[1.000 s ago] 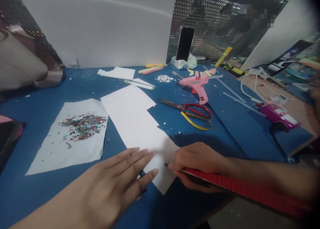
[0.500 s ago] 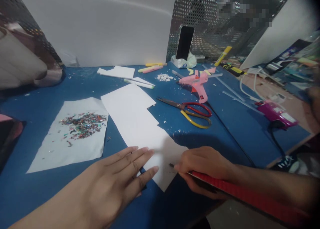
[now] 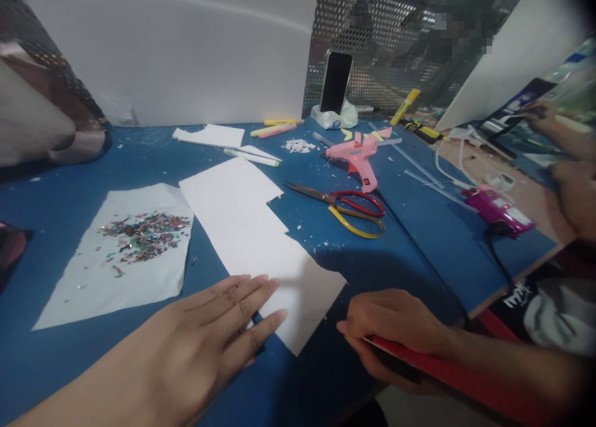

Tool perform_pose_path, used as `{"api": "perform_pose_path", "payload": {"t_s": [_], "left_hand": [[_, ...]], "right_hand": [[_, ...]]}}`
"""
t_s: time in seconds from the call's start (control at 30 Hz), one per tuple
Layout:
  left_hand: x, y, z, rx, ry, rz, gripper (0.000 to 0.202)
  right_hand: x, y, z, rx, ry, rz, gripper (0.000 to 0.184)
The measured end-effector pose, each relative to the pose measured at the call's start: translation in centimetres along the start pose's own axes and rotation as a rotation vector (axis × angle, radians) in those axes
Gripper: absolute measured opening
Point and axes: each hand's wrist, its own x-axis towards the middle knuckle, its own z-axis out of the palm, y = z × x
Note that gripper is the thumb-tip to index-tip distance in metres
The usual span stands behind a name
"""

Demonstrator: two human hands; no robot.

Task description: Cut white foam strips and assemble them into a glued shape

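My left hand (image 3: 205, 334) lies flat with fingers stretched out over the white paper sheet (image 3: 251, 216), near its lower end. This sheet has a stepped, cut-out right edge and faint small marks near its bottom corner. To the right of the paper, my right hand (image 3: 391, 328) is closed. A long red ribbed thing (image 3: 447, 371) with a dark underside runs from its grip along the forearm; its kind cannot be made out, and its front end is hidden in my fingers. Scissors (image 3: 339, 206) with red and yellow handles lie beyond the paper.
Colourful shreds (image 3: 149, 234) lie on another sheet (image 3: 97, 284) at left. A pink glue gun (image 3: 356, 154), a phone (image 3: 336, 82), highlighters (image 3: 277, 129) and paper scraps (image 3: 300, 146) stand or lie farther back. A purple device (image 3: 500, 210) and another person's hand (image 3: 577, 191) are at right.
My right hand has drawn back off the paper, right and down, and the dark tip that poked out of it is hidden. My left hand stays on the sheet. The view has shifted slightly.
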Motion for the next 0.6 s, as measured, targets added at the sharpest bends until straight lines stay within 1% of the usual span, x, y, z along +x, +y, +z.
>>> {"api": "perform_pose_path", "payload": {"t_s": [0.07, 0.13, 0.2, 0.33, 0.43, 0.6], "left_hand": [[0.0, -0.2, 0.1, 0.008, 0.015, 0.046, 0.052], [0.3, -0.5, 0.0, -0.004, 0.047, 0.061, 0.046], [0.8, -0.7, -0.3, -0.022, 0.089, 0.041, 0.038], [2.0, -1.0, -0.9, -0.033, 0.164, 0.008, 0.030], [2.6, -0.9, -1.1, -0.012, 0.197, 0.000, 0.026], [3.3, -0.4, -1.1, 0.015, 0.222, -0.056, 0.029]], "right_hand": [[-0.3, 0.1, 0.0, 0.008, 0.020, 0.006, 0.018], [-0.5, 0.2, -0.2, 0.016, 0.063, 0.000, 0.014], [-0.5, 0.2, -0.6, 0.027, 0.097, 0.006, 0.014], [-0.2, -0.3, -1.0, 0.050, 0.097, 0.029, 0.016], [0.2, -0.8, -0.3, 0.096, 0.112, 0.070, 0.016], [0.8, -1.5, 1.4, 0.101, 0.155, 0.157, 0.012]]}}
